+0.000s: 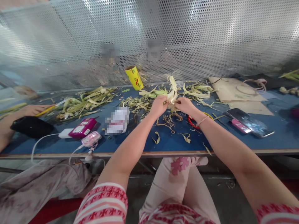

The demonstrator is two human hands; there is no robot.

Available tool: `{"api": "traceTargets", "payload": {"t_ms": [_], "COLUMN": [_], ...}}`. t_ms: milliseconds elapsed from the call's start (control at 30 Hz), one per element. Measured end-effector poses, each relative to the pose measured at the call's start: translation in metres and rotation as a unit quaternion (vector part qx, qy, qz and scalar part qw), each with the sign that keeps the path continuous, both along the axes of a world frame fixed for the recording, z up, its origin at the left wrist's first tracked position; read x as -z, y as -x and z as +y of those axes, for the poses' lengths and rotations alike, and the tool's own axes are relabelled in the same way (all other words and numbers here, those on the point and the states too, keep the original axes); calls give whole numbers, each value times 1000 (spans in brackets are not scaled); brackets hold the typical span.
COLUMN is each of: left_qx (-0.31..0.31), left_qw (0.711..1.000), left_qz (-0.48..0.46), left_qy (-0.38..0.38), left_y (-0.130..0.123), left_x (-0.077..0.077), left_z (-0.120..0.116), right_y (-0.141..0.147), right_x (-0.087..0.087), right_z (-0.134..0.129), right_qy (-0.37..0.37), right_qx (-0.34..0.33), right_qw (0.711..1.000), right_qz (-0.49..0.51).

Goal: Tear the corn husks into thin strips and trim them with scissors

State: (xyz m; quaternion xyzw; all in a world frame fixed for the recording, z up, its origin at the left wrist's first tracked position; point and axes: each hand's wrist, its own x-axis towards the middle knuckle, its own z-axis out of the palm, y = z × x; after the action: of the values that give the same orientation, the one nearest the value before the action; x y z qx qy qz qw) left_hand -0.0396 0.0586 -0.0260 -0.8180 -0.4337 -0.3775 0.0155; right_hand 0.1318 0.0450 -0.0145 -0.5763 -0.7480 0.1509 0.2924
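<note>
My left hand [159,106] and my right hand [186,105] meet above the middle of the blue table. Between their closed fingertips they grip a pale, leafy plant stalk [172,88], whose whitish leaf curls upward. Its lower end is partly hidden by my fingers. Dry, stringy trimmings [171,121] lie just below my hands. Green and yellowish leaf strips [137,104] are heaped to the left, and more long leaves [198,91] lie to the right. A red ring-shaped item [193,122] rests beside my right wrist.
A yellow tube [134,77] stands tilted near the perforated metal panel [187,40]. A phone [251,122], cardboard [235,90], a magenta device [83,128], and a cabled pink case [91,138] lie about. Another person's hand [32,110] is at far left, near a leaf pile [86,101].
</note>
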Motion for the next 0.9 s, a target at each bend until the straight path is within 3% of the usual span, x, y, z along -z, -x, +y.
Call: {"api": "traceTargets", "payload": {"t_ms": [200,467,567,700,800,900], "left_qx": [-1,-5,-14,-21,-17,-22], "left_qw": [1000,999,1000,1000,1000,998], "left_qz": [-10,-28,-16,1,24,51], "left_qy": [15,24,18,6,-3,-9], "left_y": [-1,-6,-6,-5,-6,-7], "left_x": [0,-3,-1,2,2,0], "left_z": [-1,-11,-11,-9,-9,-12], "right_y": [-3,2,2,3,4,4], "right_x": [7,3,7,9,5,0], "right_z": [11,5,4,1,-1,-1], "right_qy": [127,198,198,105,55,67], "right_qx": [-28,-73,-101,-133,-110,-70], "right_qw": [976,919,922,962,984,993], "right_qz": [177,333,318,213,130,74]}}
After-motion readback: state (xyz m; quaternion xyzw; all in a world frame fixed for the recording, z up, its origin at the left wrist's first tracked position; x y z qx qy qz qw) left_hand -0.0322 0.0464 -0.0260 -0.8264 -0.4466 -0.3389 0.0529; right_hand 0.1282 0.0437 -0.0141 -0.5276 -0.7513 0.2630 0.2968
